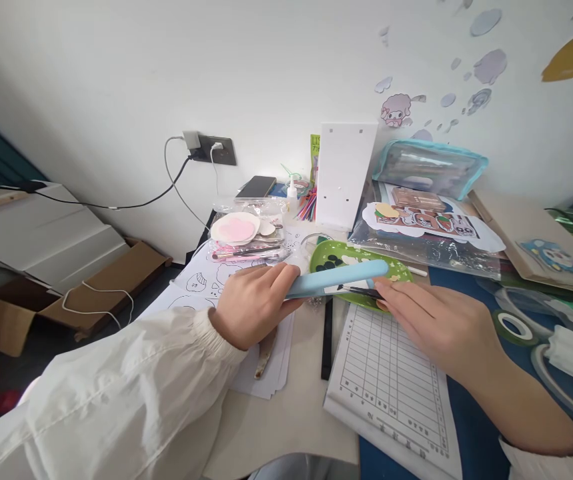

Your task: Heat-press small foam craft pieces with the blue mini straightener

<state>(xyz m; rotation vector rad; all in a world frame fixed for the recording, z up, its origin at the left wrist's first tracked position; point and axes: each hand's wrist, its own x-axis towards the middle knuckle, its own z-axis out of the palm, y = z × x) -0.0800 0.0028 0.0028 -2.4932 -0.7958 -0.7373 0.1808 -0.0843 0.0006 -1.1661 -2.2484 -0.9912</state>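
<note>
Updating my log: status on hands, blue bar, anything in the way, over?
Left hand gripping light blue bar. Right hand pinching slim dark tool alongside. Possibly in the way: green tray behind, partly hidden.

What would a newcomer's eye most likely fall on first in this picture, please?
Probably the long light-blue object with a rounded end, gripped in the left hand at the centre, with the right hand pinching a slim dark tool beside it. Just behind, the bright green tray stands out. Farther back, the tall white panel stands upright near the wall, left of the turquoise-edged pouch.
</note>
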